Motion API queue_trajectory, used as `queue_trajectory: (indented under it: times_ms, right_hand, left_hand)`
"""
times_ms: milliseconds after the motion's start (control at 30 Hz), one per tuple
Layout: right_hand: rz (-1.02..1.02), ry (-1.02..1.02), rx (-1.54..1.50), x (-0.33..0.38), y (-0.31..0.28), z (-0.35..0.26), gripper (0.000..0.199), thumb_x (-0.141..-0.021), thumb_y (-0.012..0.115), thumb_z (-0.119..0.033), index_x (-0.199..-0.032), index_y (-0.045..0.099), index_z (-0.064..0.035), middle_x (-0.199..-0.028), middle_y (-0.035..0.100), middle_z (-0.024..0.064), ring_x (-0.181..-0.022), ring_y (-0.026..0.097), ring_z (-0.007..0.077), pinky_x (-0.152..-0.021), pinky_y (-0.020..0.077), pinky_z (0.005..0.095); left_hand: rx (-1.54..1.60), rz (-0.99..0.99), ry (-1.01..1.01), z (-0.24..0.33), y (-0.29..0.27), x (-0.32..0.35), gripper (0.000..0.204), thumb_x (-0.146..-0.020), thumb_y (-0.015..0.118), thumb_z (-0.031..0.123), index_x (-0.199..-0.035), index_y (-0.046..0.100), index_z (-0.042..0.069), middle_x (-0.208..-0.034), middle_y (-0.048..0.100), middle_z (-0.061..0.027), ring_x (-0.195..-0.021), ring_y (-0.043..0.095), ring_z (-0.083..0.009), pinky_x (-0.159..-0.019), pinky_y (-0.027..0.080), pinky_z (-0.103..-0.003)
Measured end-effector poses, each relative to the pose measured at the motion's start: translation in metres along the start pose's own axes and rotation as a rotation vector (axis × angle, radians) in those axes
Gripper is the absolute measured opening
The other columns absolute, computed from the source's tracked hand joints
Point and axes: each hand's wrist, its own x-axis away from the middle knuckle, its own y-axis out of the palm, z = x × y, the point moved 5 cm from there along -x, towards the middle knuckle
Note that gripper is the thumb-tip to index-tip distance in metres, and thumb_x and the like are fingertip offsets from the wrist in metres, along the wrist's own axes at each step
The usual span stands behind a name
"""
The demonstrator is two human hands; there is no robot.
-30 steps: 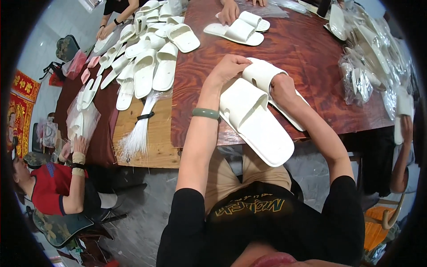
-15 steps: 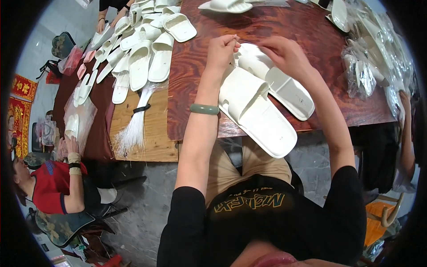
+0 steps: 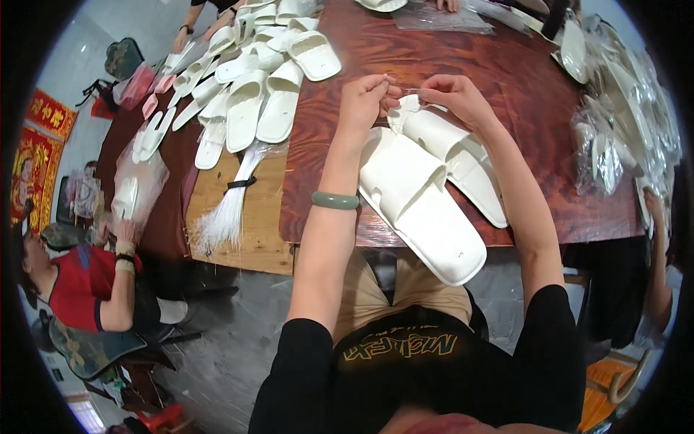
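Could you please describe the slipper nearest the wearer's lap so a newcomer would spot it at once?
Find the reddish-brown table, then its near edge facing the person's black shirt. There, pick the left white slipper: its rounded end overhangs the edge above tan trousers, whereas its neighbour, the right white slipper, lies wholly over the tabletop.

The person's left hand and right hand pinch a thin strand above a white slipper. A nearer slipper juts past the edge of the reddish-brown table. Leftward lie heaped slippers and a banded white bundle; a co-worker in red handles a bagged slipper.
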Motion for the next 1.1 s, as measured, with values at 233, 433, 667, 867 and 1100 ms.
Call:
queue_trajectory:
  times_ms: [233,433,667,867,1100]
  right_hand:
    - [0.162,0.175,0.287,0.015,-0.005,-0.003,0.015,-0.082,0.060,-0.014,-0.076,0.059,-0.0007,-0.069,0.059,0.0011,-0.064,0.053,0.0078,-0.061,0.0414,0.0204]
    - [0.045,0.055,0.137,0.025,-0.007,0.004,0.013,-0.082,0.060,-0.014,-0.078,0.057,-0.0012,-0.071,0.057,0.0024,-0.067,0.054,0.0093,-0.062,0.0408,0.0224]
    - [0.168,0.070,-0.135,0.020,-0.011,-0.002,0.007,-0.082,0.060,-0.012,-0.079,0.056,-0.0080,-0.069,0.047,-0.0069,-0.064,0.039,0.0034,-0.059,0.0335,0.0210]
    - [-0.115,0.203,0.221,0.038,-0.019,-0.012,0.008,-0.079,0.060,-0.007,-0.086,0.060,-0.0061,-0.082,0.054,-0.0040,-0.081,0.047,0.0055,-0.074,0.0371,0.0202]
    - [0.212,-0.095,-0.333,0.031,-0.027,-0.011,0.014,-0.086,0.063,-0.016,-0.095,0.065,-0.0052,-0.086,0.061,-0.0015,-0.077,0.055,0.0045,-0.071,0.0445,0.0190]
  left_hand:
    - [0.247,0.058,0.116,0.016,-0.011,0.002,0.019,-0.092,0.050,0.010,-0.103,0.061,0.000,-0.086,0.064,-0.0063,-0.061,0.058,-0.0069,-0.050,0.044,-0.019]
    - [0.228,-0.006,0.147,0.017,0.011,-0.001,0.020,-0.092,0.051,0.013,-0.106,0.061,0.001,-0.084,0.064,-0.0058,-0.061,0.057,-0.0061,-0.052,0.047,-0.018]
    - [0.270,0.057,0.160,0.025,0.015,0.007,0.020,-0.093,0.049,0.012,-0.105,0.060,0.000,-0.078,0.060,-0.0066,-0.059,0.058,-0.0102,-0.050,0.053,-0.025]
    - [0.186,0.073,0.324,0.039,0.014,0.013,0.022,-0.093,0.048,0.010,-0.107,0.058,-0.003,-0.076,0.060,-0.0070,-0.059,0.058,-0.0126,-0.056,0.050,-0.024]
    - [0.005,-0.151,0.052,0.005,0.042,0.017,0.020,-0.094,0.048,0.016,-0.101,0.047,-0.002,-0.081,0.063,-0.0130,-0.066,0.060,-0.0130,-0.062,0.049,-0.025]
